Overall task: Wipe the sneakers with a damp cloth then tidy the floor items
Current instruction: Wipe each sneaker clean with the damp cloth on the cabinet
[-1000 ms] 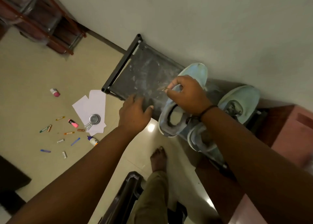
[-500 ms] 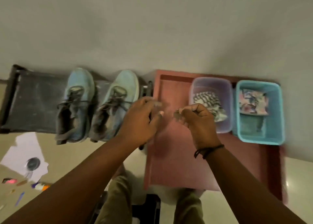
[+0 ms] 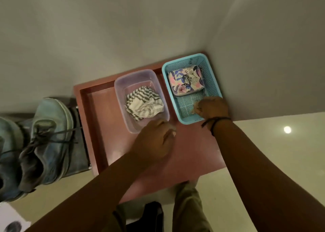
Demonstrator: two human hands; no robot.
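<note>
Sneakers [image 3: 47, 144], a pale blue pair with dark laces, stand side by side on a dark low rack [image 3: 80, 154] at the left edge of the view, toes toward the wall; only part of the left-hand shoe shows. The striped cloth [image 3: 144, 104], grey and white, lies crumpled inside a clear lilac tub [image 3: 121, 84] that sits on a reddish-brown tray-like stand [image 3: 105, 126] just right of the rack. Beside the tub, nearly touching it, stands a turquoise perforated basket [image 3: 212, 84] holding a flower-patterned pouch [image 3: 186, 80] at its far end.

The left hand [image 3: 154, 140] hangs over the stand at the near corner of the tub, fingers curled loosely inward; whether it pinches anything cannot be told, as the fingertips are turned away and blurred. The right hand [image 3: 212, 108], a dark cord bracelet [image 3: 216, 122] on its wrist, reaches into the near end of the basket with its fingers bent down against the basket floor; something small and pale seems to lie at the fingertips, but it is too blurred to tell whether it is gripped.

A sheet of white paper [image 3: 12, 216] shows on the floor at the lower left corner
</note>
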